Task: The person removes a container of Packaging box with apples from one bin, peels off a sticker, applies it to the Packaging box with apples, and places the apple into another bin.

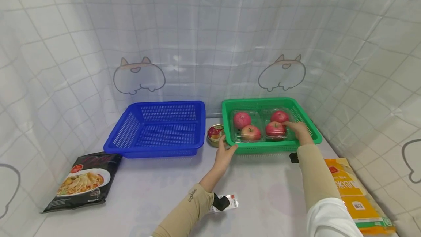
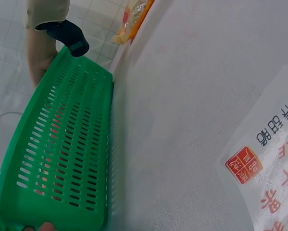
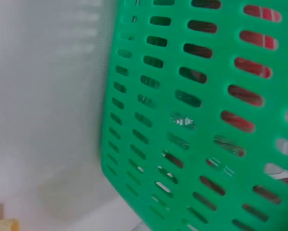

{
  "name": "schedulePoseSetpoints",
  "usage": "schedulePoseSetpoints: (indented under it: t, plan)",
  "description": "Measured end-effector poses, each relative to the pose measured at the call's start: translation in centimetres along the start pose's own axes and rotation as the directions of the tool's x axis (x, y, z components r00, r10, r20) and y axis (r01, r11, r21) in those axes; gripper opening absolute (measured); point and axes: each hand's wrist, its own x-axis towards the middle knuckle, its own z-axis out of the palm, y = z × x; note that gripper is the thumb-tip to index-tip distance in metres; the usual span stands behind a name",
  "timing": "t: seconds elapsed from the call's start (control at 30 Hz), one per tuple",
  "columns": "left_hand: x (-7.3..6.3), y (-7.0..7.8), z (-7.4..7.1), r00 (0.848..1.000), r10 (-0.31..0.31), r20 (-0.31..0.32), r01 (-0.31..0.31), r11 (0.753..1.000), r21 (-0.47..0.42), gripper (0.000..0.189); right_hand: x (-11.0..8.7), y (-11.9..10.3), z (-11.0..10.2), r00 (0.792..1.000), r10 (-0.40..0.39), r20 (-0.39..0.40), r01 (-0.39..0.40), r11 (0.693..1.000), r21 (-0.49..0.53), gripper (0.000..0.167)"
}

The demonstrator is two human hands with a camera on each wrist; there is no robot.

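Observation:
In the head view, my left hand (image 1: 224, 155) is at the near left corner of the green basket (image 1: 269, 148), thumb on the rim and fingers around the corner. Its fingertips (image 2: 46, 226) show at the basket's edge in the left wrist view. Inside the basket lie two clear plastic boxes side by side, each with two red apples. My right hand (image 1: 300, 131) reaches over the near right rim, its extended fingers touching the right clear box (image 1: 279, 114) beside the front apple (image 1: 275, 129); its thumb is hidden. The left clear box (image 1: 260, 118) lies apart from both hands.
A blue basket (image 1: 154, 153) stands to the left. Between the baskets is a round tin (image 1: 215, 133). A black noodle packet (image 1: 87, 182) lies at the left, a yellow packet (image 1: 355, 196) at the right, and a printed label (image 1: 233, 201) near the left sleeve.

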Motion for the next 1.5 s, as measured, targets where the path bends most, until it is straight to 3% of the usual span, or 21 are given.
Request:
schedulePoseSetpoints:
  t: [0.23, 0.4, 0.6, 0.83, 0.97, 1.07, 1.2, 1.27, 1.33, 1.43, 1.5]
  plan:
    - [-0.3, 0.2, -0.1, 1.000, -0.011, 0.009, 0.011, 1.000, -0.008, 0.063, -0.5, 0.4, -1.1, 0.994, -0.026, 0.102, 0.005, 0.979, 0.203, 0.073]
    - [-0.3, 0.1, 0.0, 1.000, -0.008, 0.010, 0.008, 1.000, -0.003, 0.062, -0.7, 0.4, -1.7, 0.989, -0.027, 0.147, 0.003, 0.987, 0.159, 0.073]
    - [-0.1, 0.0, -0.1, 1.000, 0.013, -0.011, -0.013, 1.000, 0.021, 0.062, -0.8, 0.0, -1.5, 0.997, -0.001, 0.080, -0.012, 0.987, 0.157, 0.073]
    - [0.0, -0.2, -0.2, 1.000, -0.017, 0.010, 0.017, 1.000, -0.002, 0.064, -1.3, -0.8, -2.0, 0.998, 0.047, 0.030, -0.051, 0.981, 0.186, 0.085]
    - [0.0, 0.0, -0.1, 1.000, -0.021, 0.019, 0.022, 1.000, -0.017, 0.065, -2.2, -1.4, -2.3, 0.998, 0.042, -0.039, -0.031, 0.969, 0.247, 0.077]
    - [0.0, 0.2, -0.1, 0.999, -0.026, 0.022, 0.027, 0.999, -0.023, 0.064, -2.8, -1.9, -2.4, 0.995, 0.073, -0.075, -0.043, 0.939, 0.342, 0.073]
    - [0.1, 0.3, -0.1, 0.999, -0.032, 0.024, 0.032, 0.999, -0.021, 0.065, -3.8, -2.8, -2.6, 0.987, 0.157, -0.039, -0.116, 0.859, 0.499, 0.088]
    - [0.2, 0.3, -0.1, 0.999, -0.034, 0.022, 0.034, 0.999, -0.018, 0.065, -4.3, -3.3, -2.6, 0.981, 0.196, 0.012, -0.164, 0.783, 0.600, 0.092]
    - [0.2, 0.4, -0.2, 0.999, -0.036, 0.019, 0.037, 0.999, -0.014, 0.066, -4.9, -3.7, -2.7, 0.970, 0.226, 0.089, -0.221, 0.668, 0.711, 0.091]
    - [0.3, 0.4, -0.2, 0.999, -0.038, 0.017, 0.038, 0.999, -0.012, 0.066, -5.7, -4.1, -2.5, 0.946, 0.233, 0.226, -0.310, 0.444, 0.841, 0.083]
    - [0.3, 0.4, -0.3, 0.999, -0.031, 0.016, 0.031, 0.999, -0.017, 0.066, -6.2, -4.3, -2.3, 0.930, 0.212, 0.300, -0.357, 0.326, 0.876, 0.076]
